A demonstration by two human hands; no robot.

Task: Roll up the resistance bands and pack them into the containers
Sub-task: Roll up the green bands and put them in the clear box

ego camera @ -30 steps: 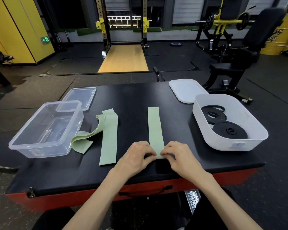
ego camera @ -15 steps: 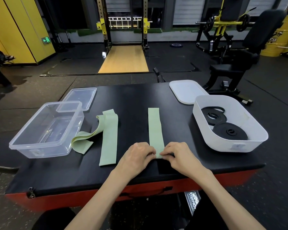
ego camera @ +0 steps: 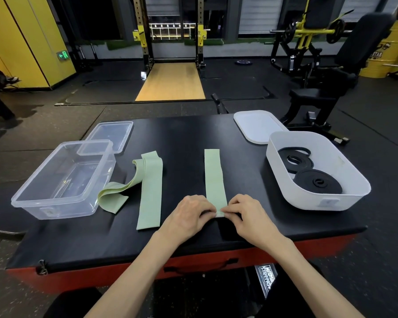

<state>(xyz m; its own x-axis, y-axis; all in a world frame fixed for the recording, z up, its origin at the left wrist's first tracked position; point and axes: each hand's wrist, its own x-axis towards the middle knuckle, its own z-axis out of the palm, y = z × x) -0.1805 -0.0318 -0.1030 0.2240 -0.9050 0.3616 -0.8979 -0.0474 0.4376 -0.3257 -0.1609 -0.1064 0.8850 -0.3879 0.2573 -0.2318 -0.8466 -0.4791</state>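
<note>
Nearest, the left hand (ego camera: 191, 214) and right hand (ego camera: 246, 215) pinch the near end of a flat green resistance band (ego camera: 213, 177) lying lengthwise on the black padded table (ego camera: 184, 134). Left of it lies a second green band (ego camera: 151, 191), partly folded. Beyond, a clear container (ego camera: 32, 193) stands left; a white bin (ego camera: 345, 166) holding rolled black bands (ego camera: 317, 182) stands right.

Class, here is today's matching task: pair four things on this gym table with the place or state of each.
Things: 1 clear container; 2 white container; 3 straight green band; 4 white lid.
States: a holds rolled black bands; b pinched by left hand and right hand; c farthest left; d behind the white container.
Pairs: 1-c; 2-a; 3-b; 4-d.
</note>
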